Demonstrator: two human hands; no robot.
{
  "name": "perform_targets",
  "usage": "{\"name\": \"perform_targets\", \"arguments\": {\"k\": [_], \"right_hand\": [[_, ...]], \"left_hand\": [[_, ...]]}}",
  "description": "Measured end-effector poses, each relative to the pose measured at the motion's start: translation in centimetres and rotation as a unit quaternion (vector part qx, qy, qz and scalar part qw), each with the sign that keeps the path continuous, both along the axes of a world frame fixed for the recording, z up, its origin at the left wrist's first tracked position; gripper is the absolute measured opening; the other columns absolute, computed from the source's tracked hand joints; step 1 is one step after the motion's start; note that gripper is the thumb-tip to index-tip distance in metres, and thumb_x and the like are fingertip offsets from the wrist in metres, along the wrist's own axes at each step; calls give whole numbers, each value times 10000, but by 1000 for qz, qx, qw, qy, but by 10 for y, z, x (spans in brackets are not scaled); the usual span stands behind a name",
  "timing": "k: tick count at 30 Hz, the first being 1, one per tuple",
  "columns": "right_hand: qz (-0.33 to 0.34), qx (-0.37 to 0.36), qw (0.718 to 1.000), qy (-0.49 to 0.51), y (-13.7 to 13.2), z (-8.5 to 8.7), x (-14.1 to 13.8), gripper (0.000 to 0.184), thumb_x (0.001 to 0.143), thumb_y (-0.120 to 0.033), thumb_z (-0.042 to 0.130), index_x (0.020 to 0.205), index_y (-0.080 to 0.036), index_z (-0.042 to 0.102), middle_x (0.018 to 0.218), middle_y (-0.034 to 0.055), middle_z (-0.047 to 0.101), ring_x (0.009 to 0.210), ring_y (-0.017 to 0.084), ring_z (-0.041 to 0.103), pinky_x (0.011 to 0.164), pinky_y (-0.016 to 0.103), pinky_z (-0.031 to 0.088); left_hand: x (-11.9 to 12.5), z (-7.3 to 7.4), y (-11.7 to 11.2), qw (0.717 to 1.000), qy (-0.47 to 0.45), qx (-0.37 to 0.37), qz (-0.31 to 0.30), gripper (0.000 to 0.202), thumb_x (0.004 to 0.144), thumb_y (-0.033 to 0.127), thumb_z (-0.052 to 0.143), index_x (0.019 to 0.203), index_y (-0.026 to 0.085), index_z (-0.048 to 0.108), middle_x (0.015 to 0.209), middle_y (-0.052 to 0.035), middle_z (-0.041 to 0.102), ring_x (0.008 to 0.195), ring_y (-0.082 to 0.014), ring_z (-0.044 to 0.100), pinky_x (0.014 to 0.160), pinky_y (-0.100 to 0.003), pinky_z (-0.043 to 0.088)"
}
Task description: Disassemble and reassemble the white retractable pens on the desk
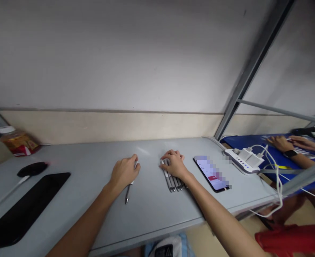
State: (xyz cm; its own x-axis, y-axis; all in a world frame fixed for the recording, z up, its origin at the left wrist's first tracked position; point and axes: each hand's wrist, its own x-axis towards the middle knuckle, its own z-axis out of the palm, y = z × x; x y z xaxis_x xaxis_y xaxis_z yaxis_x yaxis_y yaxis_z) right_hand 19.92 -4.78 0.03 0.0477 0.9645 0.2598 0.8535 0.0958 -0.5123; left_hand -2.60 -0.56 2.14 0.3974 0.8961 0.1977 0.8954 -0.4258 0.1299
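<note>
My left hand is closed around the upper part of a pen, whose grey grip and silver tip stick out below the fingers, pointing toward the table's front edge. To the right, several similar pens lie side by side on the grey table, tips toward me. Over their upper ends rests my right hand, fingers bent and touching the row. Its palm and fingers partly cover the pens, so whether it grips any of them cannot be made out.
Right of the pens lies a lit phone, then a white power strip with chargers and cables. At left are a black mouse, a long black object and a bottle. Another person's hands work at a blue table.
</note>
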Motion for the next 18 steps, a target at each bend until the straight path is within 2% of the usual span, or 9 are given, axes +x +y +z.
{"name": "perform_targets", "arguments": {"k": [7, 12, 15, 18], "right_hand": [[7, -16, 1000, 19, 2, 1, 5, 347, 667, -337, 788, 995, -301, 680, 1098, 46, 545, 1067, 256, 412, 863, 397, 236], [18, -15, 999, 25, 2, 0, 6, 392, 651, -336, 795, 1020, -317, 664, 1104, 38, 543, 1076, 257, 410, 873, 399, 242], [12, 4, 999, 36, 2, 1, 5, 358, 691, -360, 764, 1031, -314, 660, 1098, 40, 556, 1072, 253, 427, 887, 406, 248], [4, 41, 997, 63, 0, 4, 4, 281, 770, -356, 694, 1042, -303, 656, 1099, 49, 565, 1066, 246, 448, 899, 406, 269]], "left_hand": [[-1, -6, 3, 1000, -30, 2, -5, 193, 872, 304, 446, 986, 200, 562, 812, -36, 682, 692, -178, 621, 609, -274, 359], [-1, -9, 6, 998, -58, -6, -2, 220, 866, 357, 448, 834, 192, 590, 770, -37, 665, 684, -180, 604, 595, -277, 355], [-1, -9, 6, 996, -84, 5, -14, 223, 861, 346, 450, 751, 192, 567, 744, -29, 645, 675, -171, 588, 594, -275, 355], [2, -6, 4, 989, -141, 5, -42, 208, 860, 358, 461, 769, 195, 553, 721, -7, 621, 660, -154, 574, 607, -260, 373]]}}
